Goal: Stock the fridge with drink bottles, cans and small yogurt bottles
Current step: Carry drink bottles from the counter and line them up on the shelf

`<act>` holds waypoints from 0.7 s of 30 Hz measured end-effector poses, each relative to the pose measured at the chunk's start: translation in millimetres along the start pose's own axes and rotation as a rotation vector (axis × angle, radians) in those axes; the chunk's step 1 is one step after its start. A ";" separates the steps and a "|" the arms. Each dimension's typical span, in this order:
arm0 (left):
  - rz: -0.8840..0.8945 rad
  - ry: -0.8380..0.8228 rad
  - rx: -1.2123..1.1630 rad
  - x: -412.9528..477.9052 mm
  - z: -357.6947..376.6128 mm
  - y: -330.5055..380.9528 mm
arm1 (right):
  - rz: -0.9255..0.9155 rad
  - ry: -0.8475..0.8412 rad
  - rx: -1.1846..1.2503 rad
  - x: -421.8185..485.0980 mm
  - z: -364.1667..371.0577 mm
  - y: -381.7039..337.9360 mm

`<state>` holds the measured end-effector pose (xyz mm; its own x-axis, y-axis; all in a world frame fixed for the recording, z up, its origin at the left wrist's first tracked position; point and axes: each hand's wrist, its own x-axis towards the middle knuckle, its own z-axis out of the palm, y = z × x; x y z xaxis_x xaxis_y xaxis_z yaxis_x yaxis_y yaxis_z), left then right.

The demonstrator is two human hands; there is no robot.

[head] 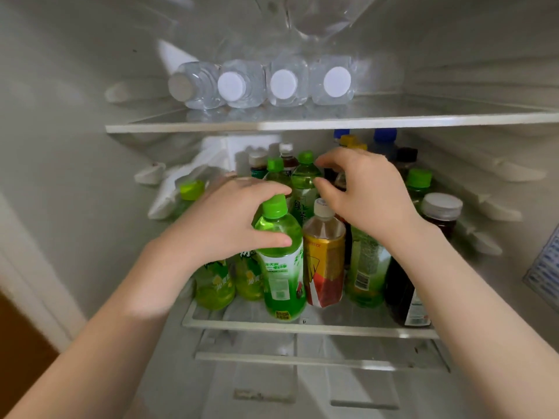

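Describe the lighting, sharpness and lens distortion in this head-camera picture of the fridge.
Head view: dim, soft light, no hard shadows; the green bottle in the left hand is sharp; the water bottles on the upper shelf look hazy; the wide lens stretches both forearms.

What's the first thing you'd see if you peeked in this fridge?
Bright green bottles crowd the middle shelf, and the left hand grips the front green bottle just below its cap. The right hand hovers over the bottles behind it. On the upper shelf, four clear water bottles lie on their sides, caps facing out.
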<state>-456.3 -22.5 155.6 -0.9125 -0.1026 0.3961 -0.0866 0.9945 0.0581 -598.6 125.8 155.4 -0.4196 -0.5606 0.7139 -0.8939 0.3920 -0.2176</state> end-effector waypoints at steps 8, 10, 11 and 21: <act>-0.043 0.119 -0.254 -48.2 -2.7 -4.4 | -0.007 -0.231 0.114 29.1 18.4 -8.0; -0.084 0.169 -0.294 -56.4 -3.2 -9.3 | -0.017 -0.273 0.152 34.4 22.8 -11.5; -0.111 0.196 -0.324 -60.4 -2.7 -11.9 | -0.021 -0.285 0.165 36.7 24.9 -13.1; -0.164 0.356 -0.360 -74.3 -4.4 -13.8 | 0.010 -0.384 0.090 69.3 35.8 -14.8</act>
<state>-385.5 -28.6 129.4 -0.7010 -0.3186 0.6380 -0.0169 0.9018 0.4318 -620.1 55.1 184.3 -0.4415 -0.7957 0.4146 -0.8926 0.3427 -0.2928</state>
